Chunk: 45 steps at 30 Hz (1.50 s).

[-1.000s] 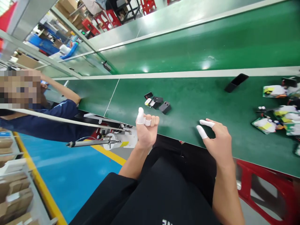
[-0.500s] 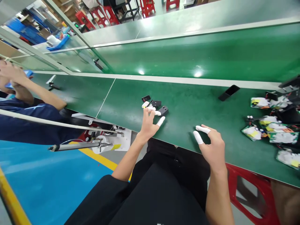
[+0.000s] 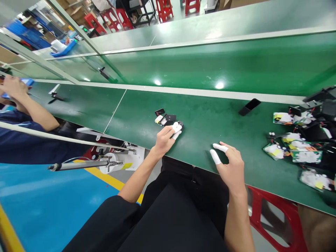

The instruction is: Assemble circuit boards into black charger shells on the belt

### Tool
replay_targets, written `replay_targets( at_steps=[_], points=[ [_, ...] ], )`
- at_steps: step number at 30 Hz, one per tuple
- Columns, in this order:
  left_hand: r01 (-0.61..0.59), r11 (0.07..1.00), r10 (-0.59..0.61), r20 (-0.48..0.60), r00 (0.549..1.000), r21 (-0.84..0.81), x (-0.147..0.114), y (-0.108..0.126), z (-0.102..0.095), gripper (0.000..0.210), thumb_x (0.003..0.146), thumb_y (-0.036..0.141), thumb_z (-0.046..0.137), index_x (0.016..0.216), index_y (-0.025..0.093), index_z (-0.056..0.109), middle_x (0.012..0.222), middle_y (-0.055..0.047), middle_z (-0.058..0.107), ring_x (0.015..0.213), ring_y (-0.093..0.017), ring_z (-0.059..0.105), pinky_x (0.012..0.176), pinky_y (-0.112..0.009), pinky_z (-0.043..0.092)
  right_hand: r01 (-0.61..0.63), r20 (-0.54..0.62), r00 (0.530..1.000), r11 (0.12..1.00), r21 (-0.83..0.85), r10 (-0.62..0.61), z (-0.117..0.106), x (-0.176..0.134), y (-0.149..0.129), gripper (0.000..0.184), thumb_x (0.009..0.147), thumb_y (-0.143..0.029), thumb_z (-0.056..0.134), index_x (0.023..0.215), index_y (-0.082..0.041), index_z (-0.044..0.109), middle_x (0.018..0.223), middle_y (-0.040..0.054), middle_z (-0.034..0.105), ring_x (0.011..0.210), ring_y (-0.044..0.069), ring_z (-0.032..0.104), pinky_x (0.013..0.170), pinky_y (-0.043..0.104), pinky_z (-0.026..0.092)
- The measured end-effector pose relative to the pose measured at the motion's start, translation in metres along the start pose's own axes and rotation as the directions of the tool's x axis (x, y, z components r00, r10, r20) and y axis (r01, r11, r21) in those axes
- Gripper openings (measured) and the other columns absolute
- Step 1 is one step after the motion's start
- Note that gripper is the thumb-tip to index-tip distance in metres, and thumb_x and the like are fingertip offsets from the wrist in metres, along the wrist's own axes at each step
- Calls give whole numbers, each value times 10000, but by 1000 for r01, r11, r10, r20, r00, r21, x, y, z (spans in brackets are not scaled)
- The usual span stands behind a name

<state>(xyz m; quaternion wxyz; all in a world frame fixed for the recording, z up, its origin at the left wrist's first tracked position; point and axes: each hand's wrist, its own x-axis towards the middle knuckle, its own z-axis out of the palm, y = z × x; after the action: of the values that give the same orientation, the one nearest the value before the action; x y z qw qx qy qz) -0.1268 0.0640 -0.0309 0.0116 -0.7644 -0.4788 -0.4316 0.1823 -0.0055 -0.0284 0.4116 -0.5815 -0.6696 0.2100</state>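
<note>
My left hand [image 3: 164,140] wears white finger cots and has its fingertips closed around the near end of a small black box [image 3: 181,123] on the green bench; the fingers partly cover it. Just beyond it lie a black casing [image 3: 171,118], a small circuit board with white filler [image 3: 159,119] and a flat black piece [image 3: 159,112]. Over the bench to the right is my right hand [image 3: 232,168], also with white finger cots. Its thumb and forefinger are apart, with nothing between them.
Several circuit boards [image 3: 306,156] with wires and black housings are heaped at the right. A black oblong device [image 3: 250,107] rests near the white rail [image 3: 204,93]. At the left a co-worker's arm [image 3: 36,108] reaches over the bench. A red stool [image 3: 275,210] stands below.
My left fingers have closed in on the black box from an open pose beside it. My right hand keeps its open pose; the view has shifted slightly.
</note>
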Motion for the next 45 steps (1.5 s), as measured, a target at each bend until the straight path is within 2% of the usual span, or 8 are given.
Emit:
replay_targets(
  at_steps=[8,12,23,28,31,34,39,45],
  points=[
    [94,992,-97,-23,995,-82,21,10,-3,143,1048,307,781,1160,225,816,1019,-52,786,949,-182,781,904,-325,664,-6,2,1000,1000,13,6,0,0,1,267,1083,-501,715,1228,-297,811,1254,90,854,1296,369,761,1100,578,573],
    [178,974,-172,56,984,-140,16,13,5,185,1059,371,755,977,223,830,943,-52,789,900,-177,786,894,-312,666,-23,10,1000,1000,10,23,0,0,0,261,1082,-494,712,1227,-301,811,1257,89,855,1314,375,755,1126,603,562],
    [191,965,-203,-49,978,-177,19,16,9,170,1036,360,786,958,226,856,989,-68,827,961,-204,824,944,-356,690,-8,14,1000,1000,30,8,1,0,1,256,1084,-502,713,1207,-298,808,1268,80,858,1324,365,757,1121,589,571],
    [164,966,-167,3,986,-200,25,18,11,222,1051,342,763,886,224,851,903,-51,818,846,-176,808,794,-301,668,-16,8,1000,999,42,16,1,0,2,262,1087,-507,706,1201,-297,813,1257,89,860,1299,372,767,1103,596,579],
    [151,969,-163,-49,985,-194,35,20,1,131,1031,327,795,964,245,871,968,-55,843,940,-202,833,880,-340,682,-21,12,1000,999,42,21,2,0,3,272,1080,-521,713,1204,-302,816,1268,91,858,1284,375,770,1092,600,584],
    [192,960,-217,-108,970,-205,44,21,-4,96,980,327,861,1059,274,876,1075,-60,857,1062,-239,831,1020,-425,670,-17,3,1000,999,42,17,2,-1,5,265,1073,-520,727,1201,-307,817,1267,84,858,1285,371,770,1104,599,579],
    [290,910,-299,17,954,-295,31,15,17,140,998,380,821,958,261,883,948,-52,842,947,-215,833,940,-384,694,-28,6,1000,998,49,28,1,0,4,252,1076,-510,718,1186,-307,819,1255,82,862,1281,367,773,1107,596,579],
    [398,822,-437,-1,900,-407,21,24,26,224,956,432,873,1026,220,868,1057,-81,857,1078,-246,849,1017,-417,713,-39,8,999,998,53,38,0,1,2,261,1076,-516,714,1178,-300,819,1262,91,861,1279,370,775,1115,602,576]
  ],
)
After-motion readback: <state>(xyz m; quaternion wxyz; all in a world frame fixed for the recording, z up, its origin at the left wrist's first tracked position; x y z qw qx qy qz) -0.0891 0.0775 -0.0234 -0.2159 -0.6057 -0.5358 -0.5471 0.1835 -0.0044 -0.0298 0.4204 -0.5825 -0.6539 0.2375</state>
